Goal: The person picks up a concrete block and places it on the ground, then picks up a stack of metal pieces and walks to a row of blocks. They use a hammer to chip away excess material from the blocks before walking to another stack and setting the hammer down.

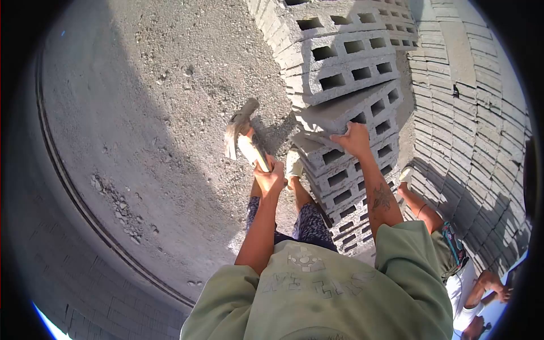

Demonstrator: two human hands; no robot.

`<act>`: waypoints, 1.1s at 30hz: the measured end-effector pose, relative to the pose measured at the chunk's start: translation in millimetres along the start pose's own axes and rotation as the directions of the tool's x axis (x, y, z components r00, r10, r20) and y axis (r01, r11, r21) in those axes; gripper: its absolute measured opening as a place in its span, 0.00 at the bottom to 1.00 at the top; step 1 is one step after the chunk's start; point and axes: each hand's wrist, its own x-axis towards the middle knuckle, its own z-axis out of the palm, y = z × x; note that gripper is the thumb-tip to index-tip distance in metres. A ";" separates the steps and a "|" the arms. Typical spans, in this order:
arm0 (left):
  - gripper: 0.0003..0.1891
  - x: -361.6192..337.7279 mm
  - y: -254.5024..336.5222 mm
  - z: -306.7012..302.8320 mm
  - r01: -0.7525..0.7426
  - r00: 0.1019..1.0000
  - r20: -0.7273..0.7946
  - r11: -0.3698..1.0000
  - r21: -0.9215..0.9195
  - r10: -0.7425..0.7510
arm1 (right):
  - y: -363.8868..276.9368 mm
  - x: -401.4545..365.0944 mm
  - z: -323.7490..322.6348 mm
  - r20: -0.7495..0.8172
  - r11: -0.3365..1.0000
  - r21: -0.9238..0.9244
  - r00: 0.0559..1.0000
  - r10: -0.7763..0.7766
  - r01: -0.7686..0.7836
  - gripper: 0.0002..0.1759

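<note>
My left hand is wrapped round the handle of a claw hammer, its head raised and pointing away from me above the gravel. My right hand grips the near edge of a grey hollow concrete block, with fingers curled at one of its holes and the thumb along its side. That block sits tilted on the stack, a wedge-shaped gap between it and the blocks behind. More hollow blocks lie under and in front of it, holes facing right. The fingertips of the right hand are partly hidden.
Further stacked blocks rise beyond. A long wall of piled blocks runs along the right. Another person is at the lower right, beside that wall. Gravel ground with loose rubble spreads on the left.
</note>
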 end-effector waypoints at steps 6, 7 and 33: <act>0.19 31.6 -80.9 -39.7 0.292 0.901 0.024 0.647 0.704 -0.433 | 2.3 -2.2 -4.1 0.038 0.998 -0.064 0.999 0.018 -0.016 0.29; 0.19 17.3 -69.9 -55.6 0.335 0.914 -0.034 0.702 0.628 -0.405 | -3.1 -3.9 -5.7 0.052 0.998 -0.062 0.998 0.027 -0.024 0.29; 0.10 150.2 161.1 111.0 -0.615 0.785 0.613 0.008 0.789 -0.087 | -47.4 90.4 23.5 -0.073 0.977 -0.123 0.983 0.166 -0.174 0.09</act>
